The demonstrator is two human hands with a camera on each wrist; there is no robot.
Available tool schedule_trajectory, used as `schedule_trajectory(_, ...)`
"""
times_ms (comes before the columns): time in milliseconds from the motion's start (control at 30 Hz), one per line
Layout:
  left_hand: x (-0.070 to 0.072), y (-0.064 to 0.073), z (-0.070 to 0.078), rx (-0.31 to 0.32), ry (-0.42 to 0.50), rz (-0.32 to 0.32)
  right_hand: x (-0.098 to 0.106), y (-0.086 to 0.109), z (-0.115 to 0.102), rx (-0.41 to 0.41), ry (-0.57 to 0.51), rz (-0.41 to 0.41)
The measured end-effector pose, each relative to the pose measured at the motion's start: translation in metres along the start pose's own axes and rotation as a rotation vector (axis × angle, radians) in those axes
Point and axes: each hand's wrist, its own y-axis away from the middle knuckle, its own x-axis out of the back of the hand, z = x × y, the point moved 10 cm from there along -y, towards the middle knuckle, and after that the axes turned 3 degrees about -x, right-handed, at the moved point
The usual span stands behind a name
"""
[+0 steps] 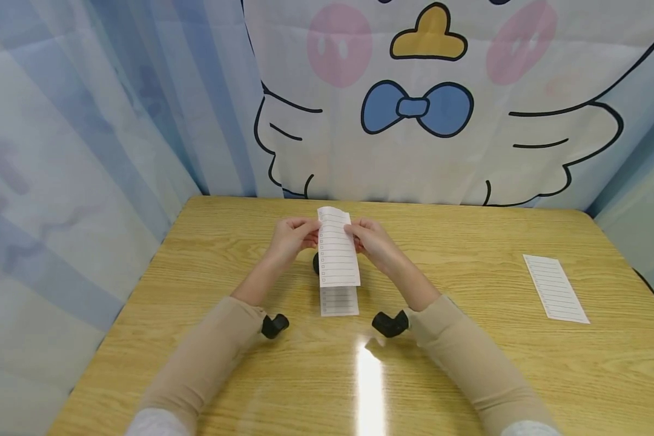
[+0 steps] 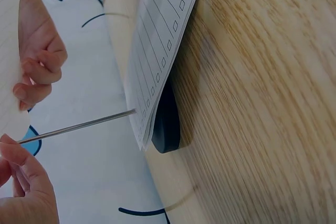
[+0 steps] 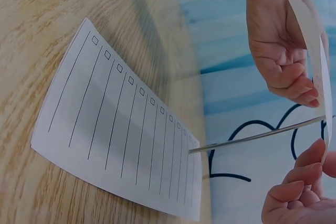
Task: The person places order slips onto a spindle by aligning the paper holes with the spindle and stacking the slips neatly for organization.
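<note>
In the head view, my left hand [image 1: 295, 236] and right hand [image 1: 375, 241] pinch the two side edges of a white checklist slip [image 1: 338, 251], thumbs in front, above the table. Beneath it stands a bill spike with a black round base [image 2: 167, 124] and a thin metal rod [image 2: 79, 127]. More lined checklist slips [image 3: 126, 124] lie on the base with the rod through them near one end. In the right wrist view the rod reaches up to the held slip between both hands; whether its tip pierces that slip I cannot tell.
Another checklist slip [image 1: 557, 289] lies flat on the wooden table [image 1: 469, 363] at the right. Black camera mounts [image 1: 390, 324] sit at both wrists. A curtain [image 1: 414, 163] with a cartoon print hangs behind the table's back edge.
</note>
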Motion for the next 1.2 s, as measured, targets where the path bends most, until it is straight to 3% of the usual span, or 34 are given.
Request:
schedule_trajectory(267, 0.000, -0.001, -0.004, 0.005, -0.012, 0.042, 0.000, -0.006, 0.006, 0.003, 0.005, -0.015)
schedule_trajectory(467, 0.007, 0.000, -0.026, 0.072, -0.075, 0.072, 0.002, -0.010, 0.026, -0.051, 0.071, -0.036)
schedule_trajectory(833, 0.009, 0.002, -0.054, 0.167, -0.242, 0.008, 0.012, -0.012, 0.053, -0.138, 0.288, -0.035)
schedule_trajectory(1033, 0.009, -0.002, -0.063, 0.196, -0.308, -0.011, 0.015, -0.016, 0.057, -0.114, 0.398, -0.039)
schedule_trajectory(1200, 0.010, -0.005, -0.073, 0.234, -0.310, -0.023, 0.016, -0.019, 0.059, -0.102, 0.414, -0.045)
